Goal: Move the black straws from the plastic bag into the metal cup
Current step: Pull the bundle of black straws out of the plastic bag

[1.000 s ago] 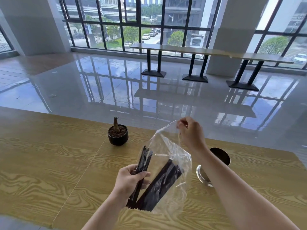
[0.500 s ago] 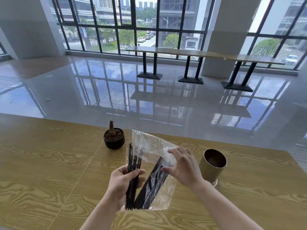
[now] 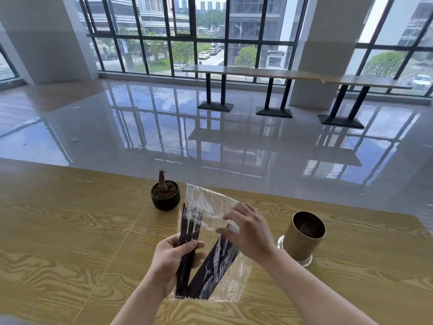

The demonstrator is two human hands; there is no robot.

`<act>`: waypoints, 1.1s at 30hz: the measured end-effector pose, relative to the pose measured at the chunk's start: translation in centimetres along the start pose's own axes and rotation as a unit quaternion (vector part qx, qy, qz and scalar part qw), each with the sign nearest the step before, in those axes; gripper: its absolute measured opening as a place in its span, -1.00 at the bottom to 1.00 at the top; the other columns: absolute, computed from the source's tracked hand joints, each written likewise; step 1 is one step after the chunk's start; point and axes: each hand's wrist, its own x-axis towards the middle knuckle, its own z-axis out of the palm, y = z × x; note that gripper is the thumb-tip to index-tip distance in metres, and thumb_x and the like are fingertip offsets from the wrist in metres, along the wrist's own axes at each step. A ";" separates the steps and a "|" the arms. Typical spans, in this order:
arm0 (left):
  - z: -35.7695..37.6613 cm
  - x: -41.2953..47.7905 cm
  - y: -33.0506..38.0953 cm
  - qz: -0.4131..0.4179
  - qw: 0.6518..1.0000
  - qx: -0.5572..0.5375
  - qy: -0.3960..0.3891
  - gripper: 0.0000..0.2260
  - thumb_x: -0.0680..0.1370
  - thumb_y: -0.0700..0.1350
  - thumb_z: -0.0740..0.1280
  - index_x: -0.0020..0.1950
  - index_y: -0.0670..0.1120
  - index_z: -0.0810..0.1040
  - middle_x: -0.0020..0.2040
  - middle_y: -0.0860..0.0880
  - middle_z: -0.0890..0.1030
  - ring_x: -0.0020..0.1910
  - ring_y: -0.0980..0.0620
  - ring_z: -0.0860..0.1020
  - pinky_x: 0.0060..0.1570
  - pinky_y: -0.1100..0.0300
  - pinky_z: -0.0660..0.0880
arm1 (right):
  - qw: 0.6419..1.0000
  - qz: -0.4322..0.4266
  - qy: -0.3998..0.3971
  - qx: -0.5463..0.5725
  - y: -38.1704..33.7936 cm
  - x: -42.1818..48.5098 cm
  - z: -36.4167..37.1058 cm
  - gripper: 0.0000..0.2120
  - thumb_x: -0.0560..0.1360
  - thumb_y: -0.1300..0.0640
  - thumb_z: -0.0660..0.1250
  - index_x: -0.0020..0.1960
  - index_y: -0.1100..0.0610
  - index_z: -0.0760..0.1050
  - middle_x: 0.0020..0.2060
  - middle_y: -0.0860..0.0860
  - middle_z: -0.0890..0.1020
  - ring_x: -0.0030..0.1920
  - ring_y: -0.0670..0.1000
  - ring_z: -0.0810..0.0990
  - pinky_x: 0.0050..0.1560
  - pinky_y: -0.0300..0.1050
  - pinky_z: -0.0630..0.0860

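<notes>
I find the left hand [image 3: 172, 263] gripping a bundle of straws [image 3: 187, 231] at the bag's [image 3: 203, 200] left side, above the table's [image 3: 70, 231] middle; more lie loose inside. The right hand [image 3: 250, 235] touches the film; pinch unconfirmed. The cup [image 3: 302, 240] stands apart, right. Risk: loose straws spill if the bag tilts.
</notes>
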 end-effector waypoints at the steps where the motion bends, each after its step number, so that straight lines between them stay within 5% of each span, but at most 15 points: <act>1: 0.0 0.0 0.0 0.004 1.000 0.001 0.000 -0.82 0.48 -0.30 0.45 0.05 -0.32 0.62 0.00 -0.35 0.69 -0.20 -0.28 0.69 -0.30 0.04 0.62 | 1.000 0.002 -0.023 0.002 -0.5 -0.1 0.2 -0.53 0.45 -0.33 0.39 0.03 0.08 0.64 -0.07 -0.06 0.65 -0.03 -0.05 0.58 -0.03 -0.16 0.56; 3: 0.3 -0.1 -0.1 0.010 1.000 0.013 -0.012 -0.82 0.44 -0.25 0.50 0.01 -0.26 0.67 0.00 -0.35 0.69 -0.18 -0.29 0.69 -0.27 0.04 0.62 | 0.999 0.003 -0.044 -0.013 -1.7 -0.2 1.1 -0.45 0.43 -0.40 0.33 0.07 0.06 0.60 -0.04 -0.07 0.63 -0.01 -0.05 0.57 -0.04 -0.15 0.54; 7: 0.9 -0.3 -0.2 0.015 0.999 0.020 -0.029 -0.87 0.41 -0.23 0.52 -0.06 -0.19 0.70 -0.01 -0.35 0.70 -0.18 -0.29 0.69 -0.28 0.05 0.61 | 0.999 0.020 0.027 -0.011 -2.2 0.4 1.5 -0.86 0.54 0.04 0.44 -0.08 0.12 0.62 -0.15 -0.05 0.62 -0.11 0.01 0.59 -0.18 -0.01 0.62; 10: 0.6 -0.1 -0.1 0.017 0.999 0.026 -0.022 -0.90 0.47 -0.27 0.49 -0.03 -0.22 0.68 0.00 -0.34 0.70 -0.18 -0.29 0.69 -0.27 0.04 0.61 | 0.998 0.006 0.055 0.008 -1.4 0.8 0.7 -0.90 0.54 0.13 0.43 -0.13 0.13 0.62 -0.18 -0.05 0.61 -0.13 0.00 0.58 -0.15 0.00 0.60; 15: 1.0 -0.4 0.2 0.027 0.999 0.028 -0.028 -0.89 0.47 -0.24 0.50 -0.03 -0.22 0.69 0.00 -0.34 0.70 -0.16 -0.27 0.68 -0.24 0.03 0.61 | 0.999 -0.012 -0.050 -0.004 -1.7 0.4 0.5 -0.46 0.43 -0.37 0.38 0.08 0.09 0.61 -0.02 -0.07 0.63 0.01 -0.03 0.58 0.01 -0.12 0.54; 22: 1.9 -0.7 0.2 0.033 0.998 0.045 -0.027 -0.83 0.49 -0.28 0.47 0.06 -0.29 0.63 -0.02 -0.31 0.71 -0.16 -0.28 0.69 -0.23 0.02 0.63 | 0.997 -0.025 0.077 -0.010 -2.0 1.1 1.8 -0.88 0.55 0.05 0.41 -0.12 0.09 0.60 -0.19 -0.08 0.59 -0.15 -0.03 0.56 -0.16 -0.04 0.59; 27: 2.4 -0.8 0.2 0.064 0.996 0.064 -0.019 -0.97 0.51 -0.31 0.44 -0.11 -0.23 0.68 -0.16 -0.32 0.69 -0.20 -0.26 0.69 -0.26 0.03 0.61 | 0.999 0.024 0.011 -0.043 -3.3 0.8 1.8 -0.40 0.40 -0.48 0.30 0.01 0.06 0.50 -0.10 -0.06 0.55 -0.11 -0.03 0.53 -0.14 -0.16 0.45; 33: 3.1 -0.9 0.5 0.068 0.995 0.068 -0.032 -0.93 0.49 -0.29 0.47 -0.04 -0.23 0.68 -0.07 -0.28 0.72 -0.18 -0.26 0.70 -0.23 0.03 0.65 | 0.995 0.048 0.082 -0.003 -3.5 1.7 0.9 -0.84 0.55 0.08 0.40 -0.14 0.12 0.52 -0.20 -0.04 0.57 -0.19 -0.01 0.55 -0.27 -0.10 0.54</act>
